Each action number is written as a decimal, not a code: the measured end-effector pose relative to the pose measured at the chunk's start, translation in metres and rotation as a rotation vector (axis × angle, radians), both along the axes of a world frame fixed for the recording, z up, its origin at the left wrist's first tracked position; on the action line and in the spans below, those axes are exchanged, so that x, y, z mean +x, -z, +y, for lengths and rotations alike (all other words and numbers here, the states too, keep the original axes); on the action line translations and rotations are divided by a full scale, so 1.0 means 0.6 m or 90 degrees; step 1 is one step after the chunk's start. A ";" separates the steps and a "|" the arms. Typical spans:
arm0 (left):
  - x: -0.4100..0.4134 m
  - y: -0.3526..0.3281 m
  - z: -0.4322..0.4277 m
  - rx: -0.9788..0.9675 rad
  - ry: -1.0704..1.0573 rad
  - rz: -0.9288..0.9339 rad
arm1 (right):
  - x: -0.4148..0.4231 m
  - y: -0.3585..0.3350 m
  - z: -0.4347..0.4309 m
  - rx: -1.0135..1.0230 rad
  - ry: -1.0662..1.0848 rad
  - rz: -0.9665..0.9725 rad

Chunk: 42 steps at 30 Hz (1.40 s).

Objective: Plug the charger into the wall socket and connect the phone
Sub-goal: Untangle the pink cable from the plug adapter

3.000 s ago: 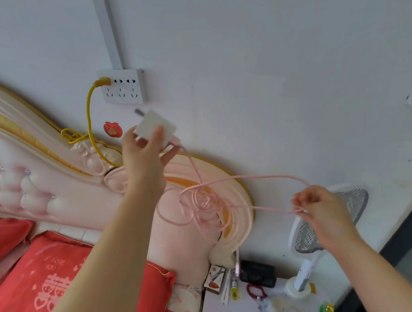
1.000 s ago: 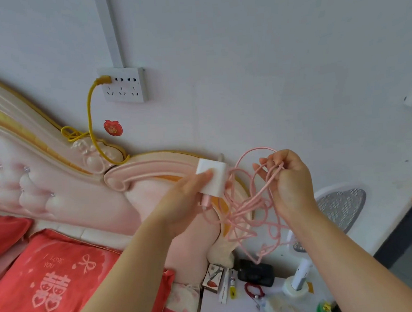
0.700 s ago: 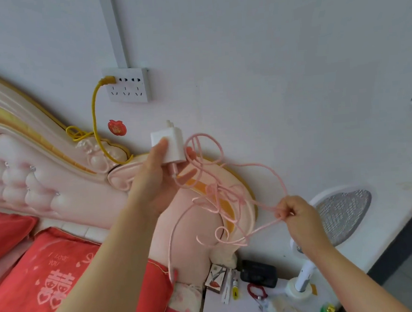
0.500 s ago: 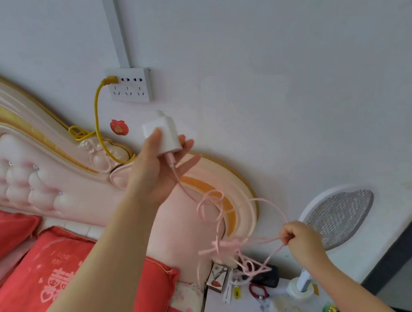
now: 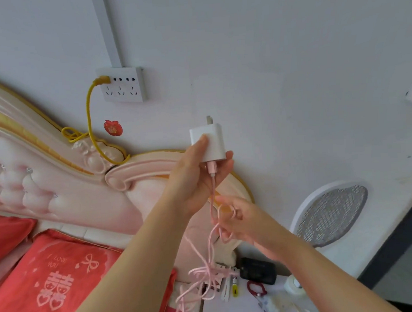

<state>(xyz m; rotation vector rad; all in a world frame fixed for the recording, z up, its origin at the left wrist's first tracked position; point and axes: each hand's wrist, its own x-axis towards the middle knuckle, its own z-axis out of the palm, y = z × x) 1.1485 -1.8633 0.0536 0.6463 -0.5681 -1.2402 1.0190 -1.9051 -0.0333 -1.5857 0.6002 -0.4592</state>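
My left hand (image 5: pixel 192 178) holds the white charger block (image 5: pixel 210 142) between thumb and fingers, prongs pointing up, below and right of the white wall socket (image 5: pixel 124 86). A pink cable (image 5: pixel 212 204) hangs from the charger's underside and tangles lower down (image 5: pixel 204 280). My right hand (image 5: pixel 241 220) pinches the cable a short way under the charger, with a loop of it around the fingers. A yellow plug (image 5: pixel 101 79) fills the socket's top left outlet. A dark phone-like object (image 5: pixel 257 270) lies on the bedside table.
A pink padded headboard (image 5: pixel 55 181) with gold trim runs under the socket. Red pillows (image 5: pixel 62 282) lie at the lower left. The white bedside table (image 5: pixel 240 309) holds small items. An electric fly swatter (image 5: pixel 331 215) leans on the wall at right.
My left hand carried the charger right and down, away from the socket. My right hand came up from near the table and now pinches the cable just under the charger.
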 end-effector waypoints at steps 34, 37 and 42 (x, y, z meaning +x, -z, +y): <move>0.015 0.053 0.019 0.049 0.071 -0.362 | 0.003 -0.087 -0.029 -0.313 0.260 -0.127; 0.028 0.056 0.024 0.084 0.040 -0.361 | -0.006 -0.085 -0.041 -0.268 0.260 -0.123; 0.047 0.059 0.030 0.114 0.005 -0.324 | -0.029 -0.087 -0.058 -0.245 0.253 -0.105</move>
